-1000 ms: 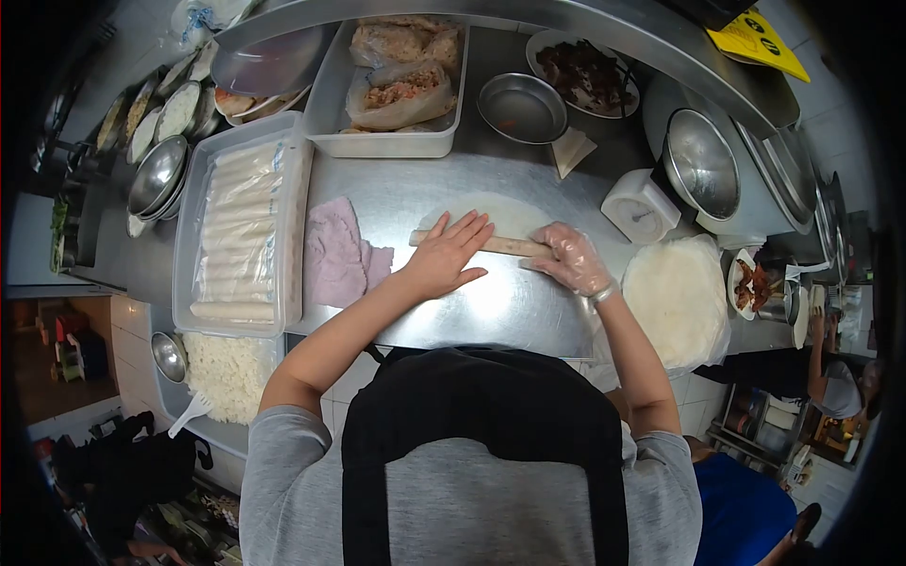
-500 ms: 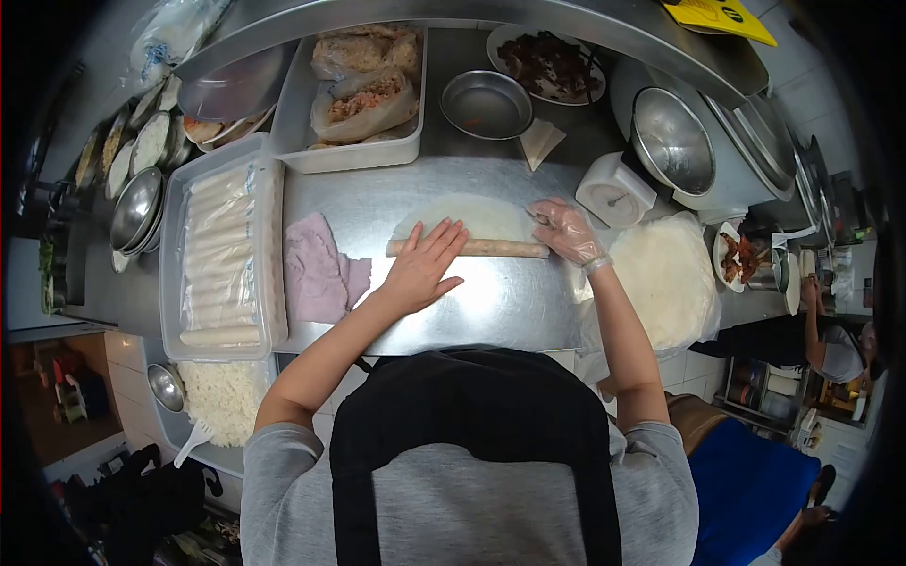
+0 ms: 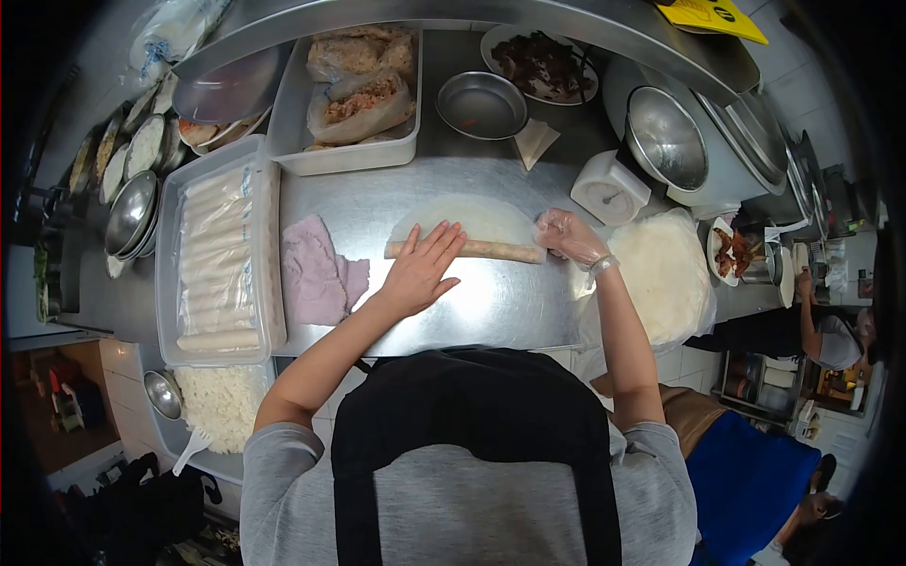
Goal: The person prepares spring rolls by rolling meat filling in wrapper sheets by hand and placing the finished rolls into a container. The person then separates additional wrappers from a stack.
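A thin spring roll (image 3: 495, 251) lies crosswise on the steel worktop, its pale translucent wrapper (image 3: 486, 215) spread in a half-round beyond it. My bare left hand (image 3: 427, 264) is open, laid flat with fingers stretched over the roll's left part and the wrapper. At the right end of the roll, my right hand (image 3: 571, 238), in a clear plastic glove, has its fingers curled together beside the wrapper's edge. What those fingers hold, if anything, is hidden.
Left stand a crumpled pink cloth (image 3: 313, 269) and a bin of finished rolls (image 3: 217, 250). Behind are a tub with bagged filling (image 3: 354, 156), a metal bowl (image 3: 481, 104) and a white scale (image 3: 609, 189). Stacked wrappers (image 3: 656, 274) lie right. Other people are at far right.
My right hand's gloved fingers have curled in more tightly near the wrapper's right edge. My left hand stays flat on the roll. The whole view has shifted slightly.
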The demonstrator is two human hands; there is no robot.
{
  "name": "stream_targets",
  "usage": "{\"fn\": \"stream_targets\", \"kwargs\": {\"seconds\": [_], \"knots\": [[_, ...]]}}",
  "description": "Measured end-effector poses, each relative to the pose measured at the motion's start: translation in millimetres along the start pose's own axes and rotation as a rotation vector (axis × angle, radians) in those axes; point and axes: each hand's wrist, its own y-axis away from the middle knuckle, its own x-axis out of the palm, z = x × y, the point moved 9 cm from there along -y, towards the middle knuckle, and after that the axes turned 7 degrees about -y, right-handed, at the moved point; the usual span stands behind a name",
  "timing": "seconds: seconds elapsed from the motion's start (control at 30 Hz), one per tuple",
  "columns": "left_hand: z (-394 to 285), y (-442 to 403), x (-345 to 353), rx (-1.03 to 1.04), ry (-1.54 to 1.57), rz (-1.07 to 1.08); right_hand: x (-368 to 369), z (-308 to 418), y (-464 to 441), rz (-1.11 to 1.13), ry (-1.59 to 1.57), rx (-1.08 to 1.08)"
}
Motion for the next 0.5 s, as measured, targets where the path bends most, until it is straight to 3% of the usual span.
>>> {"fn": "stream_targets", "kwargs": {"seconds": [0.07,0.17,0.23,0.27,0.33,0.43,0.5], "knots": [[0.5,-1.9,-0.6,-0.006,0.004,0.014,-0.5,-12.8,-3.5,0.023,0.005,0.005],[2.8,-4.8,0.2,-0.021,0.003,0.033,-10.8,-12.7,-5.9,-0.123,0.243,-0.113],[5.2,-6.5,0.4,-0.026,-0.003,0.037,-15.5,29.8,14.3,-0.432,0.602,-0.276],[6.2,-7.3,0.5,-0.027,0.005,0.037,-8.4,36.7,17.6,-0.432,0.603,-0.279],[7.1,-8.0,0.9,-0.030,0.014,0.039,31.7,76.7,42.1,-0.256,0.520,-0.773],[11.4,-11.2,2.9,-0.045,0.040,0.062,59.2,79.3,53.2,-0.133,0.592,-0.785],[12.8,-11.8,0.9,-0.032,0.023,0.009,54.4,67.8,48.4,-0.168,0.544,-0.805]]}}
